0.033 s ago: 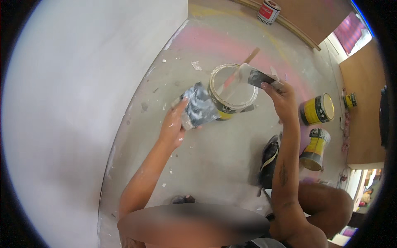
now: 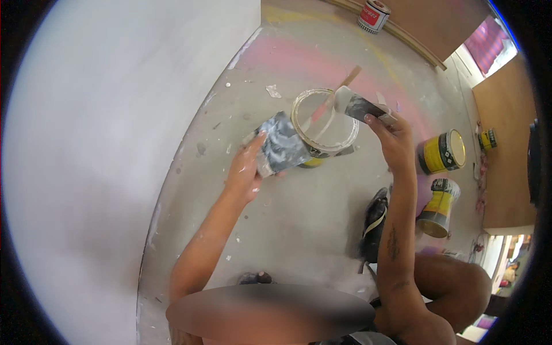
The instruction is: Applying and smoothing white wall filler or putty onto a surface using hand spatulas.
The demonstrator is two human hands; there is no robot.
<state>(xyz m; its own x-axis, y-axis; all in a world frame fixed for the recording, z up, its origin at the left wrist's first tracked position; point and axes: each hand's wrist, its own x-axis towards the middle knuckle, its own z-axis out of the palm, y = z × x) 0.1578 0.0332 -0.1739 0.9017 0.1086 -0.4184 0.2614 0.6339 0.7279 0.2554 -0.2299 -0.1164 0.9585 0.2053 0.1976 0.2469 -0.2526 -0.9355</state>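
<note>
My left hand (image 2: 244, 169) grips a flat, wide scraper blade (image 2: 284, 145), its dark face smeared with white putty. Fingers of my right hand (image 2: 394, 137) are closed round a putty knife (image 2: 363, 108), whose far end carries a pale lump of putty. That knife is raised over the right rim of an open can (image 2: 325, 150), apart from the left blade. Pale material fills the can, and a wooden stick (image 2: 349, 78) leans out over its far rim. The left blade's edge is close beside the can's left side.
A white wall (image 2: 103, 144) rises along the left. Yellow-and-black cans (image 2: 438, 154) stand or lie on the right, near a wooden panel (image 2: 506, 161). A red-and-white can (image 2: 374, 17) is at the far end. Dark footwear (image 2: 375, 227) is beside my right forearm.
My left hand and its scraper blade have shifted slightly right and up, nearer the can. My right hand has barely moved.
</note>
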